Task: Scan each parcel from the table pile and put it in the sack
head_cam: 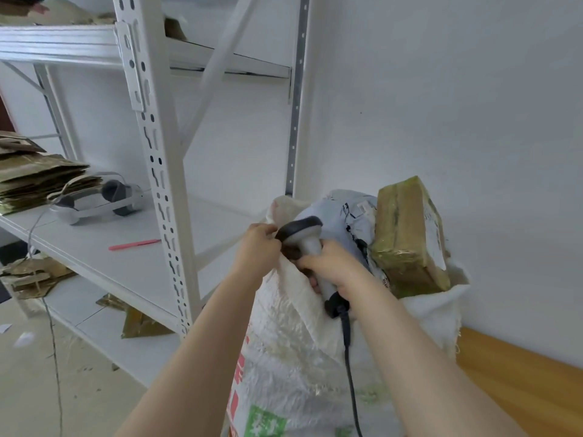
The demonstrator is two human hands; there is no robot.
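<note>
Two parcels, maybe more, inside sack

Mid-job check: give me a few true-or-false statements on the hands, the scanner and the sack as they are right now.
1. The right hand grips the scanner by its handle. True.
2. The left hand holds a parcel. False: it pinches the rim of the sack.
3. The sack is empty. False: a brown box and a grey mailer stick out of its top.
4. A pink pen lies on the shelf. True.
</note>
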